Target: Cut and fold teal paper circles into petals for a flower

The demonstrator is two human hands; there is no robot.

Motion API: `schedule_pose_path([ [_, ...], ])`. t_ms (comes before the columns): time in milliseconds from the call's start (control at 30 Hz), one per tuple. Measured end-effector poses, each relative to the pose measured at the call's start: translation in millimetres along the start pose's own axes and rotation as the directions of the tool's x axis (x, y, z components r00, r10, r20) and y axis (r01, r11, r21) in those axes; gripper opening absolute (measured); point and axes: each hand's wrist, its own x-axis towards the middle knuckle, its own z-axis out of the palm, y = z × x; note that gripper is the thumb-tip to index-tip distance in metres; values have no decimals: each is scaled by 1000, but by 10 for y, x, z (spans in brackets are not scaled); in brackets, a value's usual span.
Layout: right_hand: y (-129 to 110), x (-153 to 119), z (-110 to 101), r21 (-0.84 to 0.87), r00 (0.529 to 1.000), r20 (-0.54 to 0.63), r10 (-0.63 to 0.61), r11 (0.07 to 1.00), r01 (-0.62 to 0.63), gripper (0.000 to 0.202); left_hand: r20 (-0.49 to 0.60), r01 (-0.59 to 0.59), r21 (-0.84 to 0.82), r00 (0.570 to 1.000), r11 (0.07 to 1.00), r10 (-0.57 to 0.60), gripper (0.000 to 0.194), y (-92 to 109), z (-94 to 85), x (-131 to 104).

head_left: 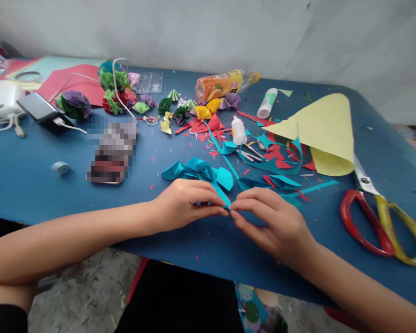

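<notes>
Near the table's front edge, my left hand (185,203) and my right hand (273,222) meet with their fingertips pinched. Between them is the end of a narrow blue paper strip (223,192), which looks rolled or folded at the tip. Just beyond my left hand lies a cluster of folded blue paper pieces (197,169). More blue paper pieces (284,181) lie behind my right hand, along with a flat blue strip (319,186). The fingertips partly cover the strip's end.
Large scissors (367,222) with red and yellow handles lie at right, by a curled yellow paper sheet (319,129). Red scraps, a white glue bottle (238,131), a glue stick (267,103) and a plastic bottle (222,85) lie farther back. A phone (113,152) lies at left.
</notes>
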Motion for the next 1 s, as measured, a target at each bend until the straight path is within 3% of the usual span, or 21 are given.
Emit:
schedule_pose_path([
  [400,1,-16,34,28,999,37,-13,1000,12,5,77,28,39,997,999,-31,8,32,-4,-23],
  [1000,-29,-39,130,258,998,55,-29,966,14,10,169,26,132,984,991,-48,14,70,15,-68],
])
